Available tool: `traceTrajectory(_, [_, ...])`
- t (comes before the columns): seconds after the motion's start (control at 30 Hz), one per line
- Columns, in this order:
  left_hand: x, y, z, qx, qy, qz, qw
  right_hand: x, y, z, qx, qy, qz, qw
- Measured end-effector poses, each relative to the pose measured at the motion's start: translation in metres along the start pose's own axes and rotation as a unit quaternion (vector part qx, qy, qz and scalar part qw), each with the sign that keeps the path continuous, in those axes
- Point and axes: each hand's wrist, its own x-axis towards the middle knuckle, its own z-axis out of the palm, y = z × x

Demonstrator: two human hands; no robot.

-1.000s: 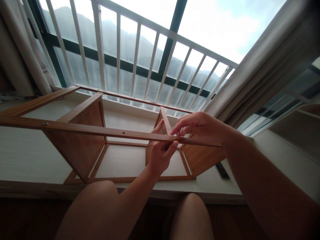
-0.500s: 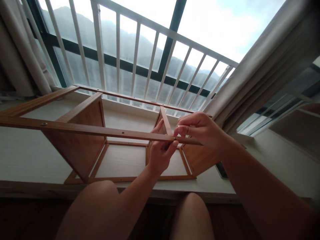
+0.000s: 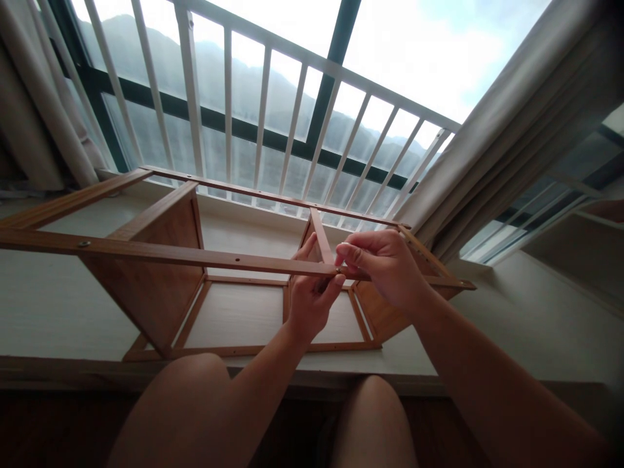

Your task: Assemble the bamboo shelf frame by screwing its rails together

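A wooden shelf frame [image 3: 166,250] lies on its side on the white window ledge, with several panels set between its rails. My left hand [image 3: 312,302] is wrapped round the near rail from below, where the middle shelf panel [image 3: 320,235] meets it. Its thumb presses the rail beside a small metal screw head [image 3: 338,270]. Just above that screw, my right hand [image 3: 385,260] is closed in a pinch. Whatever small thing sits between its thumb and forefinger is too hidden to make out.
White railing bars [image 3: 263,117] stand behind the frame, before the window. A beige curtain [image 3: 468,130] hangs at the right and another curtain [image 3: 39,97] at the left. My knees [image 3: 377,416] are close below the front edge of the ledge [image 3: 88,312].
My right hand has turned and shifted slightly while staying pinched above the screw, and its forearm has swung lower. The rail's right end now shows. My left hand keeps its hold.
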Motion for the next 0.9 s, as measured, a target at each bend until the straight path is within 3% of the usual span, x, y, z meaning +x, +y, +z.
traceTrajectory(0.27, [0.000,0.001,0.000,0.003,0.002,0.010,1.000,0.000,-0.002,-0.004,-0.054,-0.024,-0.028,0.998])
traceTrajectory(0.67, [0.001,0.000,0.000,0.004,0.005,0.007,1.000,-0.003,0.002,0.007,-0.005,0.044,0.003,0.999])
traceTrajectory(0.83, [-0.001,-0.001,0.002,0.001,0.011,0.000,1.000,-0.006,0.001,0.009,-0.004,0.039,-0.016,0.999])
traceTrajectory(0.9, [-0.002,-0.001,0.002,0.000,0.007,-0.007,1.000,-0.005,-0.004,0.007,-0.012,0.068,-0.039,0.997])
